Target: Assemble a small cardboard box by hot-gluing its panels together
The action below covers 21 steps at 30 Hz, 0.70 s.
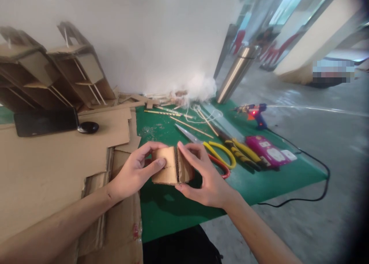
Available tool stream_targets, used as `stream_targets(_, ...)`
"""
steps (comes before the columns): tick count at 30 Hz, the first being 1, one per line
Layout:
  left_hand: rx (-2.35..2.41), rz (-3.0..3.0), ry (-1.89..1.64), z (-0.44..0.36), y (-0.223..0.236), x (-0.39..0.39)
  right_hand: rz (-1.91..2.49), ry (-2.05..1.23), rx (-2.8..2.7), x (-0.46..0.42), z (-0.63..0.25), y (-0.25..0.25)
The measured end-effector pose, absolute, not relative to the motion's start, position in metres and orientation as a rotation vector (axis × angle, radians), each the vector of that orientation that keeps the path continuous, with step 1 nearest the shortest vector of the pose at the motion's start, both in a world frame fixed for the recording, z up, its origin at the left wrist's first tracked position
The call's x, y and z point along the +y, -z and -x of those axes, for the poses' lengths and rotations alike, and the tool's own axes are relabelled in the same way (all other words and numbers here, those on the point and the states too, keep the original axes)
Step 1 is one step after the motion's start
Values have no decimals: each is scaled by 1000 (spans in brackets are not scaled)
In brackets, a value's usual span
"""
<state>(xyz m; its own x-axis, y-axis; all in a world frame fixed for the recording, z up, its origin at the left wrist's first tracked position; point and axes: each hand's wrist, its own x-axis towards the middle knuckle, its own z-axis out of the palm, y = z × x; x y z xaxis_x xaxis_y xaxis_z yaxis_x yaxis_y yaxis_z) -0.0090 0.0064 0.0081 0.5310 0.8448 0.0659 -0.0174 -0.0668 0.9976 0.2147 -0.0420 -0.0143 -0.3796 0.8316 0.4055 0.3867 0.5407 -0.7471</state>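
Observation:
Between my two hands is a small curved cardboard piece (167, 171), held above the green tabletop (167, 214). A dark vertical seam with corrugated edges runs down its near side. My left hand (141, 169) grips the left part, thumb pressed on the face and fingers behind. My right hand (203, 175) pinches the right part by the seam, a finger at the top edge and the thumb at the bottom. Just behind my right hand lie scissors (220, 152) with yellow and red handles, partly hidden by it.
Cardboard sheets (57, 167) cover the left side, with a phone (46, 122) and a mouse (88, 127). Pliers (239, 152), a purple power strip (268, 151), a lit glue gun (255, 114) and a steel flask (238, 75) stand or lie right. Cardboard shelves (77, 67) lean behind.

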Motion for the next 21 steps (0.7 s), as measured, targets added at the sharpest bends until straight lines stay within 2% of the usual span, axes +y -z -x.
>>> stream_targets(21, 783, -1494, -830, 7, -11, 6, 974, -766, -1972, -42, -217, 13)
